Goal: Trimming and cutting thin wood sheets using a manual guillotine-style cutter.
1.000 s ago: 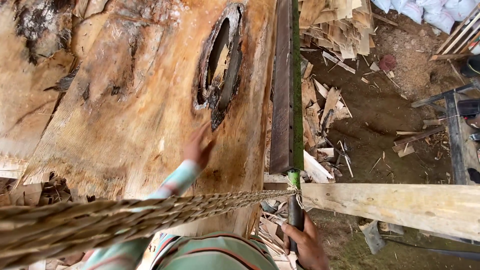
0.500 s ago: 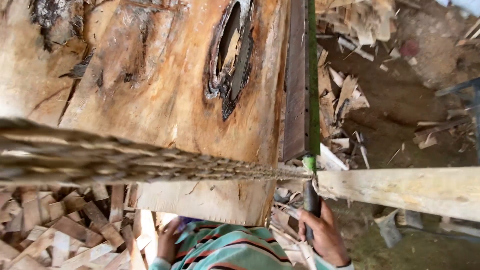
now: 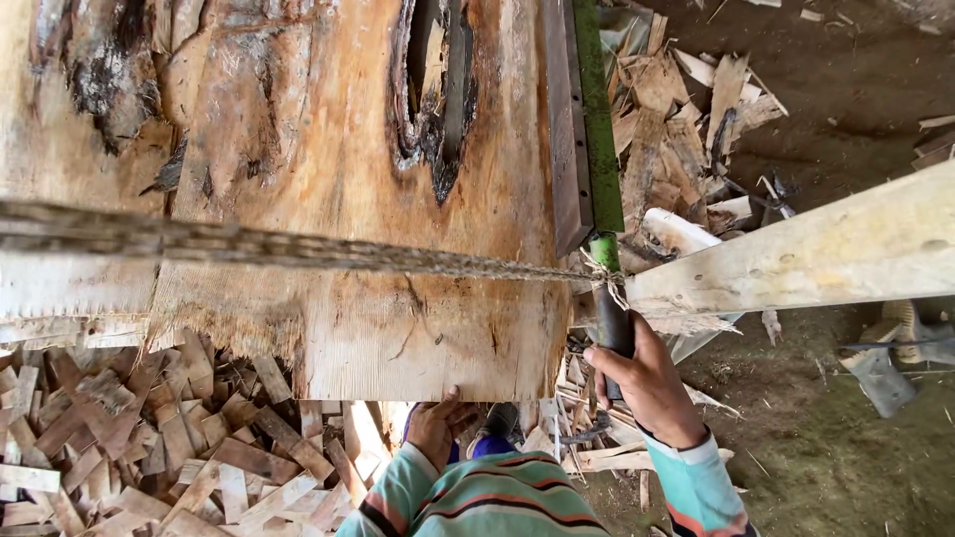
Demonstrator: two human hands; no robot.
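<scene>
R hand (image 3: 647, 383): clenched on dark handle (image 3: 614, 333) of green saw frame (image 3: 597, 119), just right of slab.
L hand (image 3: 438, 428): fingers curled at lower edge of big wood slab (image 3: 328, 199); grip unclear.
Rope (image 3: 298, 249): twisted, crosses slab, tied at handle top.
Hidden: blade, L palm.
Pkgs/labels: can't make out any.
Floor: offcuts (image 3: 129, 438) lower left.

**Slab, saw and scraps**

The wood slab (image 3: 328, 199) fills the upper left. A twisted rope (image 3: 298, 249) runs across it to the saw frame (image 3: 595, 129) at its right edge. Offcuts (image 3: 119, 438) lie below left; a plank (image 3: 816, 249) extends right.
</scene>
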